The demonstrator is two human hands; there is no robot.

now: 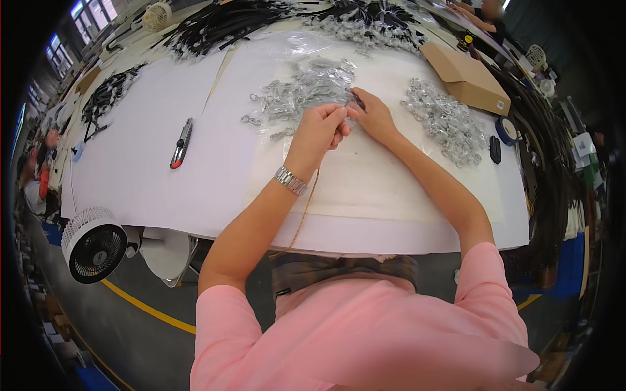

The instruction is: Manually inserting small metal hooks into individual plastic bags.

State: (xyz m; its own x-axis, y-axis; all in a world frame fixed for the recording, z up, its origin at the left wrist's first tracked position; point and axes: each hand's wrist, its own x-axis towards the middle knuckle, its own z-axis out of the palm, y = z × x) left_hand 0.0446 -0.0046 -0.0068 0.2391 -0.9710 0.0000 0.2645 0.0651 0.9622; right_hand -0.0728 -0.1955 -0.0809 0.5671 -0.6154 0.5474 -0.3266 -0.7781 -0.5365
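Observation:
My left hand point(324, 127), with a metal watch point(291, 180) on its wrist, is closed in a pinch near the middle of the table. Its fingertips meet those of my right hand point(374, 118), which is also closed; a small dark, shiny piece point(356, 101) shows between its thumb and fingers. What the fingertips pinch is too small to make out. A thin orange cord point(305, 212) hangs from beneath my left hand to the table's near edge. Just beyond my hands lies a pile of small clear bags with silvery metal pieces point(303, 88).
A second pile of clear-bagged pieces point(447, 124) lies right, beside a cardboard box point(473, 81), a blue tape roll point(506, 131) and a small black object point(495, 150). A utility knife point(182, 143) lies left. Black straps point(222, 26) cover the far side. A fan point(98, 247) stands near left.

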